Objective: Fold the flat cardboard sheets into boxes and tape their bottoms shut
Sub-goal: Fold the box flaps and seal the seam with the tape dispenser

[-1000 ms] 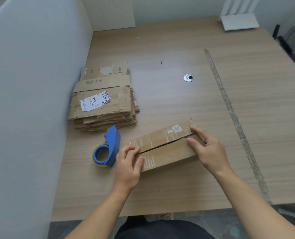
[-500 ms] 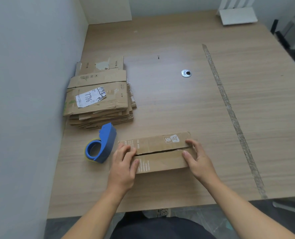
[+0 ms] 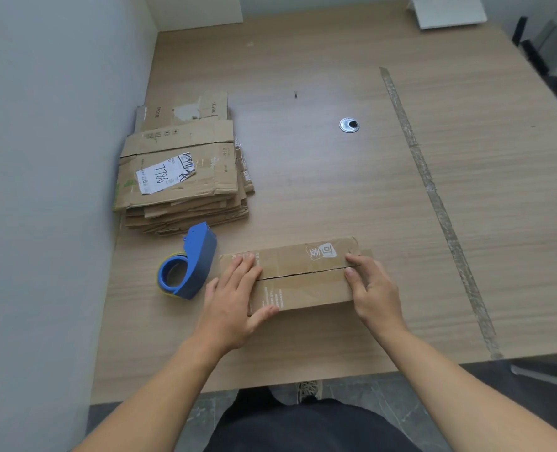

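A long brown cardboard box point(image 3: 303, 277) lies on the wooden table point(image 3: 319, 177) near its front edge, bottom flaps closed with a dark seam running along the middle. My left hand point(image 3: 234, 298) presses flat on the box's left end, fingers straight, thumb along the near side. My right hand point(image 3: 370, 288) rests on the right end with fingers over the seam. A blue tape dispenser point(image 3: 187, 262) stands just left of the box, close to my left hand. A stack of flat cardboard sheets point(image 3: 182, 177) with a white label sits further back on the left.
A grey wall point(image 3: 49, 158) runs along the table's left edge. A round metal cable grommet point(image 3: 349, 124) is set in the tabletop, and a strip of old tape point(image 3: 433, 197) runs down its right side. A white object point(image 3: 446, 11) sits at the far edge.
The box has turned from a slant to lie square with the table's front edge and sits closer to me. Both hands stayed on its ends.
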Tool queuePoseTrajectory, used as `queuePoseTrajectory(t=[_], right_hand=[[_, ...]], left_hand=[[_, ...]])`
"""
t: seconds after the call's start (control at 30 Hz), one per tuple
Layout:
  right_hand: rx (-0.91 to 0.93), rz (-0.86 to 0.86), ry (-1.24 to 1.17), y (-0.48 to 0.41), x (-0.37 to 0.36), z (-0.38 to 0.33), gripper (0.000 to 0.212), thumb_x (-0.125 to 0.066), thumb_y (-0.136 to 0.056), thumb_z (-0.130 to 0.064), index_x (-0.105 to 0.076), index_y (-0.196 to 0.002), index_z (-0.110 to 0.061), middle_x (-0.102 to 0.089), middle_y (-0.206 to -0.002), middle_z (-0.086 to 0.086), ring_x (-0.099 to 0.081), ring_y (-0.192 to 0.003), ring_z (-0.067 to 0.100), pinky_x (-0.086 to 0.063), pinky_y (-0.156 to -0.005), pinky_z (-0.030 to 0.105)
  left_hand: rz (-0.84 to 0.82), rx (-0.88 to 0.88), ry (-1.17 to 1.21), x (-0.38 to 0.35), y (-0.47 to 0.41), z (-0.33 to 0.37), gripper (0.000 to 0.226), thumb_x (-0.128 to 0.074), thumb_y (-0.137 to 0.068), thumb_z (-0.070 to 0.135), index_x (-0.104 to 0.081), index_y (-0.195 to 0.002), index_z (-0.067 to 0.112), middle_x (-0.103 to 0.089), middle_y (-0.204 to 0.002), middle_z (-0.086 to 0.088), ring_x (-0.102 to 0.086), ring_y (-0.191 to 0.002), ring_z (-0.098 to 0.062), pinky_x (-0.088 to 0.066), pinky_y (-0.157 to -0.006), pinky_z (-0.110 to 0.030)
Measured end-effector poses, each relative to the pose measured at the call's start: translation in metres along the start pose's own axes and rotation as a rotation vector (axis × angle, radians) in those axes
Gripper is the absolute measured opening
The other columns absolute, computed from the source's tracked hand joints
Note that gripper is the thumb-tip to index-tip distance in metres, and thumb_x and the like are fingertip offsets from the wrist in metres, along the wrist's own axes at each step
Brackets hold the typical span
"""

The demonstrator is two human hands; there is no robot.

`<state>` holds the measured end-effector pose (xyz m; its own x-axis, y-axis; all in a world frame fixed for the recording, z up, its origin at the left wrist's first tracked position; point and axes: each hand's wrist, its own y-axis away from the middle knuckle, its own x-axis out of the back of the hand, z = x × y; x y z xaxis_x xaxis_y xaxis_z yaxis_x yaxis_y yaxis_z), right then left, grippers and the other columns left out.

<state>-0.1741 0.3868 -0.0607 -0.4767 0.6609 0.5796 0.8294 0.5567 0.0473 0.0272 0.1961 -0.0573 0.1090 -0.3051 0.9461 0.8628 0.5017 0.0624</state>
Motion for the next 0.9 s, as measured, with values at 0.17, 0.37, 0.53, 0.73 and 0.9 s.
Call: queuePoseTrajectory(t=[0.17,0.37,0.53,0.73,0.9], right_hand=[[-0.019,-0.033,0.082,-0.003,0.001,-0.005,0.020,-0.062,-0.095,-0.021,-0.066,-0.115,-0.022,-0.055,-0.113,0.002,-0.055,-0.102,0.016,-0.036,-0.084,0.018],[0.410,-0.034,0.522,0.000,-0.016,-0.030,0.031,-0.065,-0.088,-0.032,-0.064,-0.118,-0.021,-0.048,-0.140,0.013,-0.037,-0.135,0.040,-0.036,-0.106,0.054],[0.530,-0.249,0.610,0.014,-0.054,-0.040,0.052,-0.037,-0.095,-0.054,-0.055,-0.138,-0.031,-0.047,-0.150,-0.001,-0.038,-0.142,0.029,-0.024,-0.113,0.052],[0.501,-0.142,0.689,0.017,-0.069,-0.041,0.046,-0.033,-0.098,-0.055,-0.052,-0.138,-0.042,-0.047,-0.150,-0.006,-0.038,-0.142,0.026,-0.022,-0.113,0.052],[0.519,-0.064,0.678,0.015,-0.074,-0.037,0.041,-0.038,-0.097,-0.054,-0.058,-0.131,-0.043,-0.053,-0.142,-0.007,-0.043,-0.138,0.024,-0.030,-0.111,0.052]], left_hand=[[0.047,-0.029,-0.042,-0.006,0.004,0.002,0.085,-0.021,-0.093,0.075,-0.050,-0.144,0.013,-0.035,-0.157,0.001,-0.022,-0.147,-0.015,-0.040,-0.105,-0.045],[0.113,-0.058,-0.046,-0.011,0.005,0.001,0.082,-0.022,-0.097,0.071,-0.054,-0.141,0.010,-0.043,-0.154,-0.003,-0.029,-0.145,-0.019,-0.044,-0.101,-0.045],[0.129,-0.050,0.034,-0.019,0.006,-0.002,0.064,-0.036,-0.098,0.056,-0.051,-0.142,0.013,-0.040,-0.156,-0.002,-0.029,-0.146,-0.017,-0.045,-0.100,-0.044],[0.166,-0.021,0.123,-0.018,0.005,-0.002,0.051,-0.035,-0.100,0.038,-0.052,-0.143,0.017,-0.038,-0.156,0.006,-0.026,-0.147,-0.012,-0.031,-0.108,-0.034],[0.210,0.001,0.079,-0.018,0.000,0.001,0.045,-0.037,-0.099,0.035,-0.062,-0.133,0.017,-0.051,-0.147,0.002,-0.037,-0.140,-0.016,-0.039,-0.100,-0.036]])
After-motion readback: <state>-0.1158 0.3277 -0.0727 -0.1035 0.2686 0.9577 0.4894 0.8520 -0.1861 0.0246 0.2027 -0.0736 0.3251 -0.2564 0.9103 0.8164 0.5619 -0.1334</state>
